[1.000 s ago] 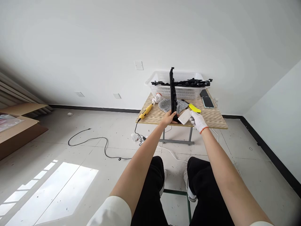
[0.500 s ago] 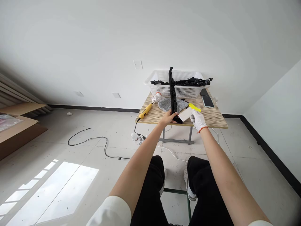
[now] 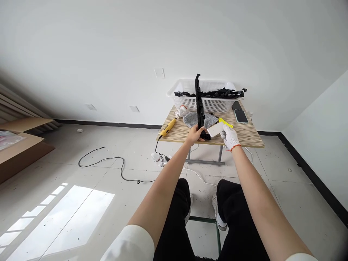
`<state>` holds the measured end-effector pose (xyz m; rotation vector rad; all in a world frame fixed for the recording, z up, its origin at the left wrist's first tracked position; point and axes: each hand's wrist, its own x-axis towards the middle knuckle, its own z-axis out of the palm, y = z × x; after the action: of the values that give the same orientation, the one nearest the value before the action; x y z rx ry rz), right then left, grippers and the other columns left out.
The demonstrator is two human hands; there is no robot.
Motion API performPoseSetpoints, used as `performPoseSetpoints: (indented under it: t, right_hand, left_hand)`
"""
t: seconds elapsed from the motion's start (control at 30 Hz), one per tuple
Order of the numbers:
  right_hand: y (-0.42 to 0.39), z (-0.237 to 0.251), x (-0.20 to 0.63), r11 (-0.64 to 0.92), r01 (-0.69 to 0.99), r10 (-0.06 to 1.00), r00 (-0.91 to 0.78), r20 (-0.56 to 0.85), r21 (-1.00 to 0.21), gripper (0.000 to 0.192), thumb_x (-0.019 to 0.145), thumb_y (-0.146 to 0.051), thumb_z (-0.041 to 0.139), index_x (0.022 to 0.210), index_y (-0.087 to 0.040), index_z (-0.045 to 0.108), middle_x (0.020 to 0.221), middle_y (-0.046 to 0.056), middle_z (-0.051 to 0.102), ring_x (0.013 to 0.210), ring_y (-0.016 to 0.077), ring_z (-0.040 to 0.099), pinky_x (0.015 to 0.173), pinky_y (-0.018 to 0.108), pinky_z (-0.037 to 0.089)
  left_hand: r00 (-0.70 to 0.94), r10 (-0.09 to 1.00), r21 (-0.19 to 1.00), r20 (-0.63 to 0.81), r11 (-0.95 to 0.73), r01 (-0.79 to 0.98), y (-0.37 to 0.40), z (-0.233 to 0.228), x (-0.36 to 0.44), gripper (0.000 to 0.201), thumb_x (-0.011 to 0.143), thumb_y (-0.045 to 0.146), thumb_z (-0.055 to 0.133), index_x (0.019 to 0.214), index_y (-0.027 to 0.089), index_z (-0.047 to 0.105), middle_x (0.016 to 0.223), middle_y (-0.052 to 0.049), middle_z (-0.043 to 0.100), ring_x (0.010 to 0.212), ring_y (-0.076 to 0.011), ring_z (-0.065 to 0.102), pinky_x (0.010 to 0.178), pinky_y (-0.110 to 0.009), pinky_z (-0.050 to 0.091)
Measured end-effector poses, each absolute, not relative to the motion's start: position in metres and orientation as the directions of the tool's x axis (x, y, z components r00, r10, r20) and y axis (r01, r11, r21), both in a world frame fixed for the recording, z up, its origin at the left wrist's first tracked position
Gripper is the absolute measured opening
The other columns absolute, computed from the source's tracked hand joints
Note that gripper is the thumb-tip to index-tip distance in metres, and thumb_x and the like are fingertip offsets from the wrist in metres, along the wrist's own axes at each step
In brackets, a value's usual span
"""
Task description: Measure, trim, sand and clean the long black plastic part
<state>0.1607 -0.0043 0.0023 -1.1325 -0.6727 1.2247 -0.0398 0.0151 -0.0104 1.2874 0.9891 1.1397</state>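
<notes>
Pale walls and a speckled floor surround a small wooden tabletop [image 3: 244, 136], where both hands work near its front edge. The bare left hand [image 3: 195, 134] is closed around the lower end of a long black plastic strip [image 3: 199, 105], holding it upright so its top stands in front of the white basket [image 3: 214, 105]. The gloved right hand [image 3: 230, 137] pinches a flat white block [image 3: 216, 129], which now lies right against the strip's foot; a second ago it sat lower and a little clear of the strip, so the block has been brought up to the part, and the strip itself has risen slightly. That suggests rubbing or wiping of the lower end is under way, though contact is too small to confirm.

Around them lie a grey cloth [image 3: 191, 119] behind the strip, a yellow object [image 3: 225, 123] partly hidden by the block, a yellow corded tool [image 3: 168, 128] to the left, and a phone [image 3: 240, 116] to the right. More black parts [image 3: 217, 94] rest across the basket; their shapes are hard to make out. The strip's very bottom is covered by the left hand's fingers.
</notes>
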Motion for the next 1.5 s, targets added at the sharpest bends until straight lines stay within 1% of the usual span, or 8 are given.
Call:
performPoseSetpoints:
  t: [0.13, 0.43, 0.57, 0.67, 0.9, 1.1, 1.23, 1.5]
  right_hand:
    - [-0.0049, 0.0022, 0.1604, -0.081, -0.394, 0.953, 0.239, -0.187, -0.915, 0.023, 0.079, -0.031, 0.077, 0.08, -0.019, 0.057, 0.062, -0.004, 0.058, 0.046, 0.0044, 0.052, 0.035, 0.011, 0.039]
    - [-0.0066, 0.0027, 0.1551, -0.04, -0.377, 0.957, 0.253, -0.144, -0.925, 0.028, 0.078, -0.032, 0.078, 0.076, -0.019, 0.054, 0.057, -0.005, 0.055, 0.044, 0.0048, 0.05, 0.035, 0.011, 0.037]
    - [-0.0048, -0.0011, 0.1558, -0.057, -0.37, 0.964, 0.223, -0.148, -0.927, 0.031, 0.074, -0.033, 0.081, 0.076, -0.019, 0.053, 0.058, -0.005, 0.056, 0.045, 0.0062, 0.052, 0.035, 0.013, 0.039]
    - [-0.004, -0.0041, 0.1564, -0.034, -0.364, 0.958, 0.254, -0.135, -0.931, 0.031, 0.076, -0.036, 0.079, 0.076, -0.02, 0.052, 0.056, -0.005, 0.054, 0.044, 0.0057, 0.051, 0.035, 0.012, 0.038]
    - [-0.0056, -0.0035, 0.1597, -0.008, -0.354, 0.963, 0.25, -0.103, -0.935, 0.026, 0.078, -0.033, 0.076, 0.076, -0.019, 0.054, 0.057, -0.005, 0.053, 0.042, 0.0045, 0.046, 0.033, 0.012, 0.033]
    - [-0.0037, -0.0017, 0.1606, 0.013, -0.327, 0.955, 0.286, -0.086, -0.945, 0.028, 0.08, -0.038, 0.073, 0.078, -0.02, 0.051, 0.058, -0.006, 0.052, 0.042, 0.0042, 0.045, 0.034, 0.012, 0.033]
    - [-0.0021, -0.0001, 0.1609, -0.032, -0.285, 0.954, 0.277, -0.114, -0.958, 0.027, 0.079, -0.036, 0.074, 0.077, -0.019, 0.054, 0.057, -0.004, 0.053, 0.042, 0.0056, 0.045, 0.034, 0.014, 0.032]
    - [-0.0012, -0.0041, 0.1572, -0.007, -0.207, 0.934, 0.347, -0.08, -0.978, 0.031, 0.08, -0.044, 0.071, 0.076, -0.019, 0.053, 0.057, -0.007, 0.046, 0.043, 0.0049, 0.041, 0.035, 0.016, 0.032]
  left_hand:
    - [0.18, 0.981, 0.995, 0.067, -0.053, -0.079, 0.0159, -0.0111, -0.0398, 0.029, 0.09, 0.042, 0.065, 0.101, 0.016, 0.058, 0.103, -0.011, 0.07, 0.098, -0.0251, 0.07, 0.055, -0.029, 0.063]
    - [0.204, 0.977, 0.996, 0.054, -0.039, -0.074, 0.0172, -0.0084, -0.0414, 0.031, 0.089, 0.042, 0.067, 0.101, 0.015, 0.06, 0.099, -0.01, 0.07, 0.094, -0.0241, 0.069, 0.059, -0.033, 0.064]
    - [0.218, 0.975, 0.996, 0.046, -0.028, -0.086, 0.0181, -0.0098, -0.0418, 0.028, 0.091, 0.041, 0.065, 0.104, 0.016, 0.059, 0.1, -0.009, 0.07, 0.095, -0.0237, 0.069, 0.056, -0.03, 0.063]
    - [0.225, 0.973, 0.995, 0.042, -0.02, -0.096, 0.0177, -0.0118, -0.0417, 0.027, 0.092, 0.04, 0.063, 0.105, 0.017, 0.059, 0.101, -0.009, 0.07, 0.095, -0.0227, 0.069, 0.053, -0.027, 0.062]
    - [0.25, 0.967, 0.996, 0.049, -0.028, -0.089, 0.0162, -0.0096, -0.0414, 0.037, 0.089, 0.048, 0.065, 0.105, 0.017, 0.056, 0.099, -0.01, 0.07, 0.094, -0.0247, 0.07, 0.051, -0.028, 0.062]
    - [0.204, 0.975, 0.995, 0.082, -0.068, -0.073, 0.0173, -0.0117, -0.0387, 0.041, 0.09, 0.056, 0.061, 0.104, 0.018, 0.053, 0.107, -0.012, 0.068, 0.099, -0.0273, 0.07, 0.05, -0.029, 0.062]
    - [0.168, 0.98, 0.994, 0.107, -0.099, -0.053, 0.0156, -0.0124, -0.0372, 0.041, 0.093, 0.056, 0.057, 0.107, 0.017, 0.053, 0.111, -0.014, 0.068, 0.099, -0.029, 0.07, 0.046, -0.029, 0.06]
    - [0.133, 0.984, 0.992, 0.122, -0.126, 0.023, 0.0136, -0.0138, -0.0346, 0.038, 0.096, 0.053, 0.055, 0.109, 0.017, 0.054, 0.114, -0.014, 0.069, 0.092, -0.0257, 0.073, 0.047, -0.027, 0.059]
